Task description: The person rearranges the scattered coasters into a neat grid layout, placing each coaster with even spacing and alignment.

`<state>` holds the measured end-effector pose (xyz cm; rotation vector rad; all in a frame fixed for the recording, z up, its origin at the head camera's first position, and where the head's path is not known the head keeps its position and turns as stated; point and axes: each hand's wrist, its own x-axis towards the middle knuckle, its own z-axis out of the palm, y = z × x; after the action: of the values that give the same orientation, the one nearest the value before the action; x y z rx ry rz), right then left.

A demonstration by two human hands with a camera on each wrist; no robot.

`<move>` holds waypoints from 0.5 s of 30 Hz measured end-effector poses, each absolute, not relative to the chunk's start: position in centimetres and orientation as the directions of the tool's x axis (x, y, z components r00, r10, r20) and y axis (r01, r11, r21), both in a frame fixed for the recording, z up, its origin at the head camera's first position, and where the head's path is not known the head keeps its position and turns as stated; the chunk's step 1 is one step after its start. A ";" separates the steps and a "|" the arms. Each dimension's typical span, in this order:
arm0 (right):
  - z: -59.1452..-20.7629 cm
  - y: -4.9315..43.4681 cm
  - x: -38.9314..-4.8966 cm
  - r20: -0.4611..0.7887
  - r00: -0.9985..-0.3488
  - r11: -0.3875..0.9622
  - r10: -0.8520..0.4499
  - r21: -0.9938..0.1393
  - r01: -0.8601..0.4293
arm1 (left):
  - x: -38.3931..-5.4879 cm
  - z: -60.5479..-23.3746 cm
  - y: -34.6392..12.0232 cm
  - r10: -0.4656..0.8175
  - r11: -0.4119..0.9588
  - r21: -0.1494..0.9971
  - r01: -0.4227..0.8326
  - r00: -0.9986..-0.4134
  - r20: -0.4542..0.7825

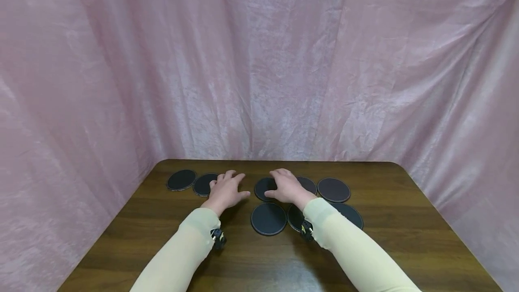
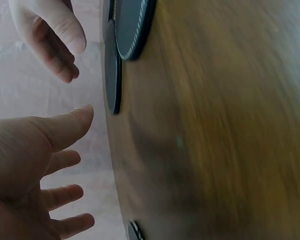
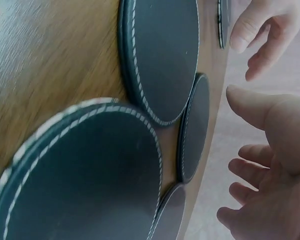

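Note:
My left hand [image 1: 227,190] hovers over the table with fingers spread and nothing in them, just right of a round dark coaster [image 1: 202,185] that it partly covers. Beyond that one, farther left, lies another coaster [image 1: 181,180]. Over the right group hangs my right hand [image 1: 285,187], fingers loosely bent and holding nothing, partly hiding a coaster [image 1: 261,188]. Nearer to me sits a coaster [image 1: 269,219] in full view. The right wrist view shows white stitching round the edge of a dark coaster [image 3: 80,180]; the right palm [image 3: 290,145] is apart from it.
More coasters lie right of and below the right hand, including one at the back [image 1: 334,189] and one partly behind the sleeve [image 1: 349,214]. All rest flat on a brown wooden table [image 1: 243,265]. A pink curtain [image 1: 259,66] hangs behind the table's far edge.

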<state>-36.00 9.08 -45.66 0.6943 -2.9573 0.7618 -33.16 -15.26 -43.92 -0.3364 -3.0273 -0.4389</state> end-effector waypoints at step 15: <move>-43.3 5.1 -33.6 0.085 -0.885 0.809 -0.457 -0.373 -0.453 | -32.5 -43.7 -21.0 0.119 0.963 0.234 0.136 -0.989 0.088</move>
<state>-33.62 5.07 -43.27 0.7537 -2.9964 0.6147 -32.52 -20.96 -43.69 -0.1977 -3.0395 -0.3703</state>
